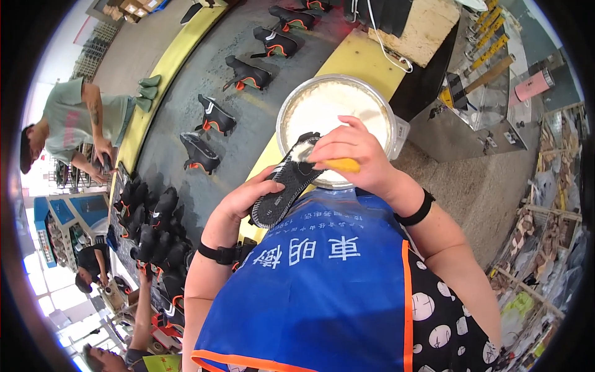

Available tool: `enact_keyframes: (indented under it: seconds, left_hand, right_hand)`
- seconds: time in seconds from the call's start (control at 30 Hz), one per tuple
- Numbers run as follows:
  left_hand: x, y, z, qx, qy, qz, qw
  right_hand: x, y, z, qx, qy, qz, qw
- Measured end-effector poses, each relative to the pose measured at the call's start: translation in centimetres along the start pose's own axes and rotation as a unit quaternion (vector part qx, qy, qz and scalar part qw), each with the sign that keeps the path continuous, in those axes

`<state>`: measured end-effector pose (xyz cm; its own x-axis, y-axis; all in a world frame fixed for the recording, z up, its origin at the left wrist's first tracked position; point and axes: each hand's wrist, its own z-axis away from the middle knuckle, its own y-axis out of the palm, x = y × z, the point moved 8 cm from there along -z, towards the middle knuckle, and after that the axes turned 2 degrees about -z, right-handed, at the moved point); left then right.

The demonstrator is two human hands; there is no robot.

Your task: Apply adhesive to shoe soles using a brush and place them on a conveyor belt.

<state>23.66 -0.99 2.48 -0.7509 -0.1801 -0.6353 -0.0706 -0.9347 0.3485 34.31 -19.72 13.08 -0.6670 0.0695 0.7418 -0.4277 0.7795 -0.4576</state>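
In the head view we see our left hand (248, 198) closed around the lower end of a black sole (286, 181), held tilted over the near rim of a round tub (390, 133) of white paste. Our right hand (353, 155) has its grip narrow on a brush with a yellow handle (343, 165), its tip touching the sole's upper end.

We judge that paste could drip onto the blue apron (322, 279) below, since the sole hangs past the tub's rim, and a loose left grip could let it tip.

Left of us, black shoes (214, 118) ride a grey belt with a yellow edge (161, 80); more are stacked at its near end. Another person (74, 121) works on the belt's far side. A hammer (480, 77) lies on the metal worktop at right.
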Motion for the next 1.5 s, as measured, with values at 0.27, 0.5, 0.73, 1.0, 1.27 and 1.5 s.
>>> enact_keyframes:
  seconds: [0.27, 0.5, 0.73, 1.0, 1.27, 1.5]
  left_hand:
    - [0.1, -0.3, 0.6, 0.002, 0.007, -0.035, 0.999]
    - [0.4, -0.3, 1.2, 0.02, 0.038, 0.02, 0.999]
    - [0.3, -0.4, 1.7, -0.016, 0.093, 0.026, 0.995]
    - [0.4, -0.7, 1.3, -0.099, 0.118, -0.012, 0.988]
    - [-1.2, -0.2, 2.5, -0.153, 0.197, -0.187, 0.95]
    - [-0.9, 0.9, 2.3, -0.039, 0.096, -0.114, 0.988]
  right_hand:
    - [-7.8, -1.0, 1.3, 0.01, 0.246, -0.011, 0.969]
    - [-5.1, 0.1, 1.1, -0.117, 0.133, -0.13, 0.976]
    - [-6.0, 0.2, 2.0, -0.112, 0.245, 0.008, 0.963]
    - [-3.3, 3.4, 3.1, -0.13, 0.248, -0.065, 0.958]
    - [-5.9, 0.8, 2.8, -0.165, 0.305, 0.04, 0.937]
    - [-4.4, -0.2, -0.8, -0.07, 0.15, 0.082, 0.983]
